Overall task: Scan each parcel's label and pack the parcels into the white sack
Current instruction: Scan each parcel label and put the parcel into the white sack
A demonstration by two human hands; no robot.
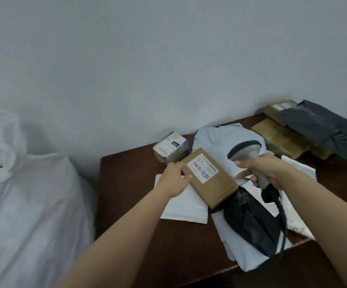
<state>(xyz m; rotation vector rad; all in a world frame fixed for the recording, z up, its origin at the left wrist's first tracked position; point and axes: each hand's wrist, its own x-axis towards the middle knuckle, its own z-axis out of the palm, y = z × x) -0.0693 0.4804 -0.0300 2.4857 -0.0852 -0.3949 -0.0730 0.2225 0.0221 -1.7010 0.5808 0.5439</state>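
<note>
A flat brown cardboard parcel (211, 180) with a white label on top lies tilted over the pile on the dark wooden table (127, 177). My left hand (173, 179) holds its left edge, thumb on the top face. My right hand (263, 172) grips the handle of a grey barcode scanner (246, 152), its head just right of the parcel's label. A black cable hangs from the scanner. The white sack (29, 204) bulges at the left, beside the table.
A small printed box (170, 150) stands by the wall. White mailers (186, 204), a pale blue bag (220, 136) and a black plastic parcel (249, 221) lie under and around the brown parcel. Brown boxes (280, 138) and a dark grey bag (322, 129) sit at the back right.
</note>
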